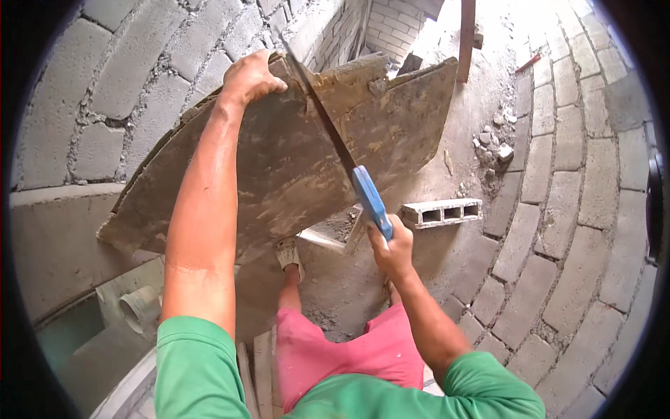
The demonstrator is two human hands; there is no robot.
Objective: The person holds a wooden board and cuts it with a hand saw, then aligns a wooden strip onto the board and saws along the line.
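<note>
A large worn brown plywood board (279, 164) leans in front of me, its upper edge ragged. My left hand (252, 78) is closed over that upper edge toward the left. In my right hand (393, 246) is the blue handle of a handsaw (333, 133), fingers wrapped round it. The saw's dark blade slants up and left across the board, and its far end passes the top edge just right of my left hand. Whether the teeth touch the wood I cannot tell.
A hollow concrete block (442, 213) lies on the floor to the right. Broken rubble (494, 146) lies along the right block wall (586, 174). Another block wall (139, 77) rises at left. A white pipe (139, 307) shows at lower left, and wooden strips (262, 370) lie beside my leg.
</note>
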